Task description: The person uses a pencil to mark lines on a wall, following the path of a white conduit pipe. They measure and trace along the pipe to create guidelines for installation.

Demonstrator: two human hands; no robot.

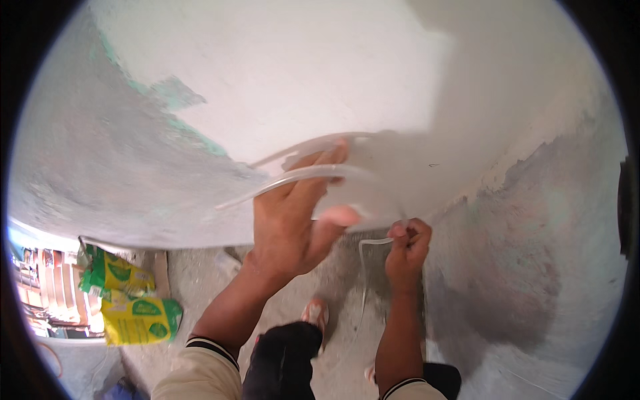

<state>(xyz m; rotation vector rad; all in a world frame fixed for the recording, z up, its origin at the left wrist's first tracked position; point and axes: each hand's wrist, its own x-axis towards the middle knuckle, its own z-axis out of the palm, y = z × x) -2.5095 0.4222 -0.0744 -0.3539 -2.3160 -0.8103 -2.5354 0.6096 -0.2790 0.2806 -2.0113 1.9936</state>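
Observation:
A pale, shiny, flexible strip (303,173), like a flat cable or thin tube, bows in front of the wall. It crosses over the fingers of my left hand (287,220), which is raised with fingers stretched and thumb apart, slightly blurred. Lower and to the right, my right hand (407,250) is closed, pinching the strip between thumb and fingers near the wall's lower corner. A thin white tail (363,267) hangs from that pinch toward the floor. The stretch between my two hands is faint and smeared, so I cannot trace it fully.
Ahead stands a wall (300,80), part white, part grey with green patches. Another patchy wall (507,267) rises close on the right. Green-and-yellow bags (140,320) lie at left on the concrete floor (213,300), beside a bright opening. My sandalled foot (316,313) shows below.

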